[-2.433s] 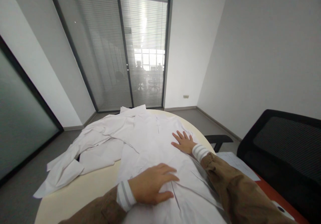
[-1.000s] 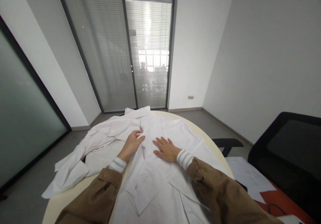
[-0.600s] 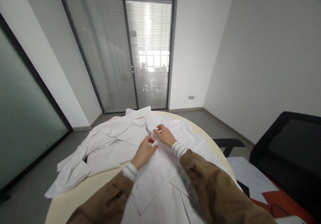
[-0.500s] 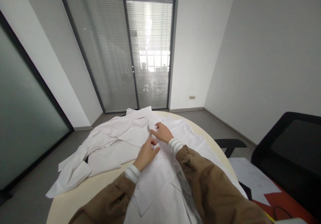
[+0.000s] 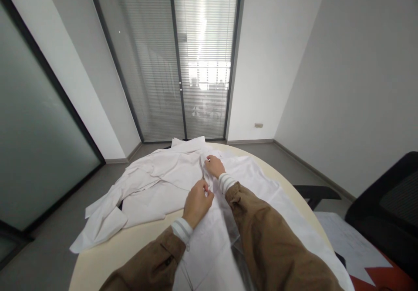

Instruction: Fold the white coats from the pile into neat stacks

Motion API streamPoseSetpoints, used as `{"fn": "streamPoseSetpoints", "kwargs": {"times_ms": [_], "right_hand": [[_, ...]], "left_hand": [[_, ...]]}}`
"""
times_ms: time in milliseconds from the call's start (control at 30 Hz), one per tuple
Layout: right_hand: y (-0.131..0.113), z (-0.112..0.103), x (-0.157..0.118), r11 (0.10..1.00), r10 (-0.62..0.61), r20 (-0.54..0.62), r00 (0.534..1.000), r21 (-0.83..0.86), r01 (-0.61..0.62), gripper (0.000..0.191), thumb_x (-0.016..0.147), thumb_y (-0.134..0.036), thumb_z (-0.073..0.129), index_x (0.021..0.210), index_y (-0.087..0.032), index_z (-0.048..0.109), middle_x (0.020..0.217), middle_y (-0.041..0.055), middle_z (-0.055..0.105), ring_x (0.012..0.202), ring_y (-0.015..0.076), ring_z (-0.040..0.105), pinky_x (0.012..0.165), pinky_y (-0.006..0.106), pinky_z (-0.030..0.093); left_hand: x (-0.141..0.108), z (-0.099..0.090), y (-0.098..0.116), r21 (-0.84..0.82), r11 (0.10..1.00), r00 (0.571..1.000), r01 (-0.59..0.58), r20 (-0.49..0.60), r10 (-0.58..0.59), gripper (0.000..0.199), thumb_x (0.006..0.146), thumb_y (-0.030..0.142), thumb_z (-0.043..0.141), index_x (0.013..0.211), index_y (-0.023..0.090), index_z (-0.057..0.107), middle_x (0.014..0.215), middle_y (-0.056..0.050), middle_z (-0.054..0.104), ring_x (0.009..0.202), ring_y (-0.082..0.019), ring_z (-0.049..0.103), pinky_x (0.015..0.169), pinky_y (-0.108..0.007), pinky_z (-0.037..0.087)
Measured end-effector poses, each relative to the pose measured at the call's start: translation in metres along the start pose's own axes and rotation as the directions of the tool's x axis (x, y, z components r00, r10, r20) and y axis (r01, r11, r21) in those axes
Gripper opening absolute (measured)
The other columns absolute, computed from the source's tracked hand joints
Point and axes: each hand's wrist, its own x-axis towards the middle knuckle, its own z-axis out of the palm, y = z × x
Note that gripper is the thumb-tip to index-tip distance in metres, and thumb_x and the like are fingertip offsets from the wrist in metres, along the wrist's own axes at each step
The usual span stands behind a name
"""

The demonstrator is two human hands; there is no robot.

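Observation:
A white garment [image 5: 209,247] lies spread down the middle and right of a pale round table [image 5: 130,256]. My left hand [image 5: 197,202] pinches its cloth edge near the table's middle. Just beyond it, my right hand [image 5: 214,166] has its fingers closed on a raised fold of the same cloth. To the left, a second white garment [image 5: 153,173] lies rumpled with a sleeve hanging toward the table's edge. Something clear, like plastic [image 5: 241,256], shows beside my right forearm.
A black chair [image 5: 388,208] stands at the right, its armrest near the table. Papers [image 5: 346,239] lie on a red surface [image 5: 395,278] there. Behind the table are a glass door with blinds [image 5: 209,65] and a wall.
My right hand has closed on the cloth and lifted a fold. My left hand's fingers have come closer together. The whole view has shifted slightly.

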Motion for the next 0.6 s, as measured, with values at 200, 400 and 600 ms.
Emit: {"fn": "streamPoseSetpoints", "kwargs": {"times_ms": [200, 400, 600], "right_hand": [[-0.007, 0.008, 0.022, 0.964, 0.034, -0.082, 0.996, 0.264, -0.011, 0.025, 0.085, -0.019, 0.038, 0.097, -0.016, 0.060, 0.086, 0.0062, 0.067, 0.078, 0.0174, 0.062, 0.068, 0.025, 0.047], [0.001, 0.014, 0.022, 0.899, 0.139, -0.024, 0.990, 0.423, -0.116, 0.029, 0.089, -0.027, 0.036, 0.103, -0.015, 0.057, 0.070, 0.0025, 0.060, 0.056, 0.0144, 0.053, 0.049, 0.023, 0.040], [0.016, 0.012, 0.020, 0.889, 0.140, 0.060, 0.988, 0.432, -0.152, 0.038, 0.071, -0.032, 0.072, 0.100, -0.010, 0.061, 0.075, 0.0080, 0.065, 0.061, 0.0172, 0.057, 0.048, 0.024, 0.040]], "left_hand": [[0.001, -0.004, 0.002, -0.049, 0.998, 0.995, -0.040, -0.093, 0.036, 0.016, 0.078, 0.012, 0.053, 0.082, 0.023, 0.042, 0.075, 0.004, 0.049, 0.067, -0.015, 0.047, 0.064, -0.024, 0.032], [0.003, -0.005, -0.001, -0.112, 0.990, 0.993, -0.091, -0.091, 0.081, 0.010, 0.083, 0.016, 0.054, 0.087, 0.022, 0.046, 0.080, 0.003, 0.053, 0.070, -0.014, 0.051, 0.068, -0.024, 0.037], [0.003, -0.008, 0.002, -0.014, 0.997, 0.997, -0.078, -0.023, 0.078, 0.008, 0.089, 0.021, 0.054, 0.087, 0.021, 0.046, 0.087, 0.000, 0.060, 0.074, -0.015, 0.058, 0.072, -0.025, 0.041]]}}
